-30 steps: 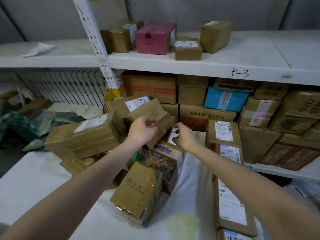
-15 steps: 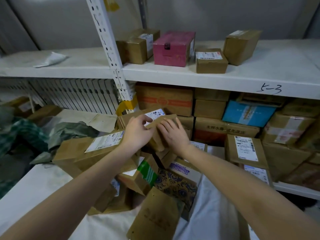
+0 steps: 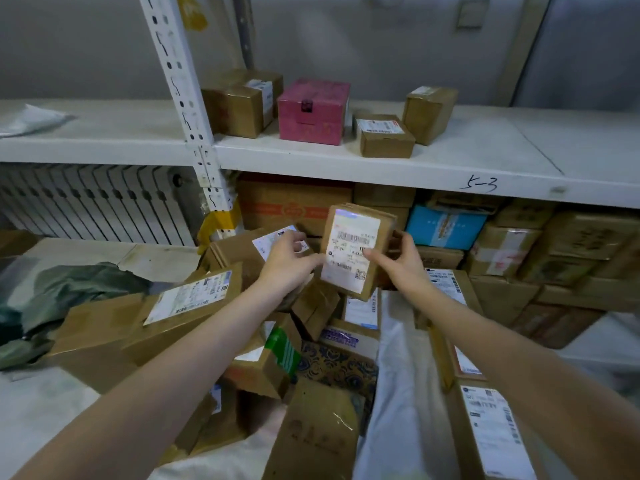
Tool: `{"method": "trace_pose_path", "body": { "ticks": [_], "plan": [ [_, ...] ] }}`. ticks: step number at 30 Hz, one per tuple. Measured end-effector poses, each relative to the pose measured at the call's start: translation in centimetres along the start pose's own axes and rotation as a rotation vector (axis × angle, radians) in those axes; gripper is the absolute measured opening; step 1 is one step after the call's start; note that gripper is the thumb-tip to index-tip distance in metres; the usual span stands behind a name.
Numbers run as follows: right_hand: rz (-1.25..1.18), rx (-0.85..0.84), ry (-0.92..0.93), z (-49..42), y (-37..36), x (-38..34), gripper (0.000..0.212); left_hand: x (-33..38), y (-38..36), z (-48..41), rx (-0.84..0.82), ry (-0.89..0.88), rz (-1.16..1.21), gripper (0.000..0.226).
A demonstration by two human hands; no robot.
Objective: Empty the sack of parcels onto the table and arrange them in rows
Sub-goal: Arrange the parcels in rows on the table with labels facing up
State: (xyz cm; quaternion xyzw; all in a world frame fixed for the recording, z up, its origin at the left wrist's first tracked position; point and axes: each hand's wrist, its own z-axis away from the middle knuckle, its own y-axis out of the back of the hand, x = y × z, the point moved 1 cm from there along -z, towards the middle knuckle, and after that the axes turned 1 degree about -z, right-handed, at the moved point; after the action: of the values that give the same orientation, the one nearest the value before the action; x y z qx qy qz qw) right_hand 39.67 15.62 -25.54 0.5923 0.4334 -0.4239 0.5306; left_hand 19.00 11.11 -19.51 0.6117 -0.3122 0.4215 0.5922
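Observation:
A small brown parcel (image 3: 353,249) with a white barcode label is held up above the heap, label facing me. My left hand (image 3: 289,263) grips its left edge and my right hand (image 3: 401,259) grips its right edge. Below them lies a jumbled heap of brown parcels (image 3: 187,306) on the white table (image 3: 38,407), among them a green-taped box (image 3: 273,358) and a dark patterned box (image 3: 341,367). Along the right side, labelled parcels (image 3: 491,431) lie one behind another. No sack is clearly visible.
A white shelf (image 3: 467,161) behind the table carries a pink box (image 3: 313,110) and a few brown boxes (image 3: 386,135). Beneath it, cartons (image 3: 571,244) are stacked tightly. A white upright post (image 3: 183,98) stands centre-left. Green-grey plastic (image 3: 59,299) lies at the left.
Both hands went from reaching into the heap to lifting one small parcel and turning its label toward me. The view has tilted upward.

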Motion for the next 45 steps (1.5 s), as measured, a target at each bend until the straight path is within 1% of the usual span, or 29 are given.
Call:
{"method": "trace_pose_path", "body": {
  "ticks": [1, 3, 4, 5, 7, 9, 11, 13, 14, 16, 17, 20, 21, 23, 24, 25, 26, 27, 28, 29, 32, 33, 34, 36, 38, 42, 43, 44, 45],
  "plan": [
    [-0.098, -0.009, -0.082, 0.2, 0.4, 0.1, 0.087, 0.0, -0.4, 0.2, -0.089, 0.048, 0.058, 0.071],
    [-0.221, -0.002, -0.191, 0.8, 1.2, 0.6, 0.102, -0.2, -1.4, 0.6, -0.253, 0.143, 0.131, 0.094],
    [-0.270, 0.005, -0.227, 1.0, 1.5, 0.9, 0.108, -0.4, -1.8, 0.8, -0.310, 0.178, 0.147, 0.101],
    [-0.331, 0.002, -0.247, 1.5, 1.8, 1.0, 0.106, -0.6, -2.3, 1.0, -0.356, 0.204, 0.168, 0.105],
    [-0.457, -0.053, -0.256, 2.4, 2.3, 1.0, 0.092, -1.1, -3.1, 1.4, -0.398, 0.263, 0.244, 0.106],
    [-0.487, -0.117, -0.260, 3.2, 2.6, 1.1, 0.083, -1.5, -3.6, 1.8, -0.422, 0.309, 0.362, 0.098],
    [-0.490, -0.159, -0.285, 3.9, 3.3, 1.5, 0.081, -1.7, -3.8, 2.1, -0.439, 0.325, 0.455, 0.075],
    [-0.464, -0.217, -0.345, 4.4, 4.5, 2.0, 0.081, -1.8, -3.5, 2.4, -0.462, 0.311, 0.471, 0.051],
    [-0.435, -0.249, -0.373, 4.5, 5.2, 2.1, 0.084, -1.8, -3.2, 2.5, -0.473, 0.312, 0.482, 0.046],
    [-0.384, -0.310, -0.405, 4.9, 6.5, 2.0, 0.092, -2.1, -2.9, 2.5, -0.491, 0.346, 0.563, 0.047],
    [-0.361, -0.345, -0.424, 5.1, 6.9, 2.0, 0.092, -2.2, -2.9, 2.4, -0.481, 0.367, 0.621, 0.044],
    [-0.306, -0.471, -0.463, 6.0, 6.2, 1.6, 0.077, -1.9, -3.9, 3.1, -0.462, 0.414, 0.773, 0.025],
    [-0.297, -0.474, -0.465, 6.2, 5.6, 1.5, 0.073, -1.8, -4.5, 3.4, -0.482, 0.414, 0.767, 0.024],
    [-0.310, -0.385, -0.462, 6.6, 4.8, 1.2, 0.068, -1.7, -5.8, 3.8, -0.544, 0.413, 0.688, 0.024],
    [-0.329, -0.332, -0.465, 6.7, 4.8, 1.0, 0.059, -1.8, -6.3, 3.9, -0.570, 0.430, 0.646, 0.026],
    [-0.346, -0.294, -0.475, 6.7, 5.1, 0.9, 0.047, -2.0, -6.6, 3.8, -0.572, 0.448, 0.619, 0.035],
    [-0.364, -0.268, -0.500, 6.9, 5.6, 1.1, 0.038, -2.2, -7.0, 3.7, -0.572, 0.464, 0.597, 0.049],
    [-0.369, -0.255, -0.529, 7.0, 6.2, 1.5, 0.035, -2.4, -7.4, 3.5, -0.583, 0.480, 0.579, 0.066],
    [-0.362, -0.249, -0.559, 7.1, 6.9, 2.1, 0.035, -2.7, -8.0, 3.3, -0.598, 0.492, 0.558, 0.077],
    [-0.353, -0.248, -0.587, 7.3, 7.5, 2.8, 0.035, -2.9, -8.5, 3.2, -0.613, 0.502, 0.538, 0.078],
    [-0.331, -0.253, -0.665, 7.3, 8.9, 4.5, 0.032, -2.8, -10.7, 2.7, -0.637, 0.548, 0.489, 0.047],
    [-0.332, -0.261, -0.695, 7.2, 9.3, 5.1, 0.033, -2.8, -11.3, 2.5, -0.647, 0.574, 0.475, 0.044],
    [-0.343, -0.275, -0.725, 7.1, 9.6, 5.6, 0.036, -2.8, -11.7, 2.4, -0.667, 0.590, 0.458, 0.046],
    [-0.323, -0.329, -0.768, 6.2, 10.4, 7.0, 0.052, -3.0, -12.7, 1.6, -0.732, 0.616, 0.394, 0.054],
    [-0.281, -0.373, -0.793, 5.3, 10.9, 8.1, 0.063, -3.2, -13.3, 1.1, -0.805, 0.619, 0.255, 0.063],
    [-0.273, -0.402, -0.800, 3.7, 11.3, 9.2, 0.047, -3.8, -14.4, -0.2, -0.940, 0.604, 0.059, 0.077],
    [-0.234, -0.434, -0.813, 3.4, 11.3, 9.5, 0.046, -3.8, -14.6, -0.8, -0.940, 0.584, 0.002, 0.080],
    [-0.159, -0.476, -0.831, 3.3, 11.1, 9.8, 0.047, -3.7, -14.5, -1.4, -0.900, 0.546, -0.074, 0.081],
    [-0.060, -0.523, -0.856, 3.1, 10.9, 10.3, 0.051, -3.6, -14.4, -2.0, -0.821, 0.500, -0.155, 0.078]
  ]
}}
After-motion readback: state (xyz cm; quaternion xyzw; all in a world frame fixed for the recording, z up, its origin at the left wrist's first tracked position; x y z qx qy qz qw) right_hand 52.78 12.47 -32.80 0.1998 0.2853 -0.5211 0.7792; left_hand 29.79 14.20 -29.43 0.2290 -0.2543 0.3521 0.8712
